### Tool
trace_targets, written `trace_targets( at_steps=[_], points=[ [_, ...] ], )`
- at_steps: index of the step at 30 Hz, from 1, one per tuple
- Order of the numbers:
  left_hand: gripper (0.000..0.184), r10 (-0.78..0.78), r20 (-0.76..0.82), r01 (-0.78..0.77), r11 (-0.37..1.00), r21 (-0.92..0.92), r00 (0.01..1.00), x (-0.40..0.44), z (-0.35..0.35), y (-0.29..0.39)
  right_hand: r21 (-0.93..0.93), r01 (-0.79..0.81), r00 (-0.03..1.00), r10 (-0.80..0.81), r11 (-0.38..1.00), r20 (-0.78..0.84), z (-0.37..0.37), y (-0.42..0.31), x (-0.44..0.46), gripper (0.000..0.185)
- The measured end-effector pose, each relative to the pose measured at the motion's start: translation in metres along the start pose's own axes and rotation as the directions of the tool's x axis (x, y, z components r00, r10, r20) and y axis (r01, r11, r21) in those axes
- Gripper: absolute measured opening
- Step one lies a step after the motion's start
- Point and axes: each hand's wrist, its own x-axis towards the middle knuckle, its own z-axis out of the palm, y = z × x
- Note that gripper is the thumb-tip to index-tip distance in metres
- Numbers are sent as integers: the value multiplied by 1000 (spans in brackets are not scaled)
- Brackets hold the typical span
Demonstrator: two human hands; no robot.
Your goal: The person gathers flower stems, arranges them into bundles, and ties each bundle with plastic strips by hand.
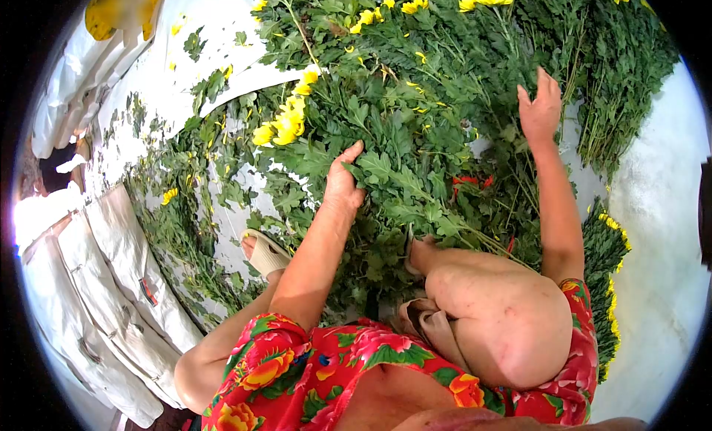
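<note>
My left hand (343, 180) is closed around leafy green stems, its thumb on top. The yellow flower heads (285, 121) of this bunch point up and left of the hand, and its stems run down to the right toward my knee. Further right, my right hand (541, 108) reaches over the large heap of cut chrysanthemums (445, 68), its fingers apart and nothing visible between them. Red strips (472, 182) lie among the stems between my hands.
Loose leaves (178, 231) lie scattered on the white sheet at left. Long white bundles (111, 297) stand at the left edge. Another row of yellow flowers (614, 297) lies beside my right knee. A sandal (265, 254) shows below my left hand.
</note>
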Motion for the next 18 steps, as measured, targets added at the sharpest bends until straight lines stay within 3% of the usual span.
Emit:
trace_targets(
  at_steps=[1, 2, 3, 4, 5, 7, 11, 13, 14, 15, 17, 18],
  points=[
    [36, 0, 3, 0, 1000, 1, 1000, -2, 3, 0, -91, 93, 993, -99, 991, -59, -3, -18, 3, 38],
    [39, -3, -6, 3, 1000, 11, 1000, -4, 8, -1, 116, 55, 997, -62, 992, 52, 3, -30, 1, 34],
    [42, -6, -15, 6, 1000, 22, 1000, -5, 11, -2, 312, -63, 944, -45, 948, 328, 17, -37, -5, 34],
    [42, -6, -13, 6, 1000, 25, 1000, -5, 12, -3, 348, -37, 897, -122, 937, 424, 37, -42, -11, 33],
    [43, -7, -18, 8, 999, 34, 1000, -4, 15, -3, 167, -41, 924, -26, 985, 381, 55, -46, -21, 35],
    [44, -5, -16, 5, 999, 45, 1000, -4, 18, -3, 19, -11, 962, 6, 1000, 272, 75, -37, -20, 36],
    [45, 3, 7, -3, 997, 76, 1000, -10, 20, 1, -10, -36, 912, 37, 999, 408, 83, -23, -11, 39],
    [37, 14, 27, -16, 998, 66, 1000, -8, 17, -1, 147, -271, 729, 104, 951, 676, 82, -15, -5, 42],
    [37, 13, 24, -14, 998, 64, 1000, -9, 16, -1, 209, -353, 702, 110, 912, 704, 78, -13, -2, 45],
    [37, 3, 17, -4, 998, 64, 1000, -10, 15, -1, 209, -351, 699, 106, 913, 707, 74, -14, -5, 45],
    [38, -3, 8, 2, 998, 60, 1000, -11, 13, 0, 360, -358, 805, 90, 861, 587, 56, -16, -13, 42],
    [38, 2, 16, -3, 998, 60, 1000, -11, 12, 0, 373, -408, 766, 90, 833, 636, 44, -20, -15, 45]
  ],
)
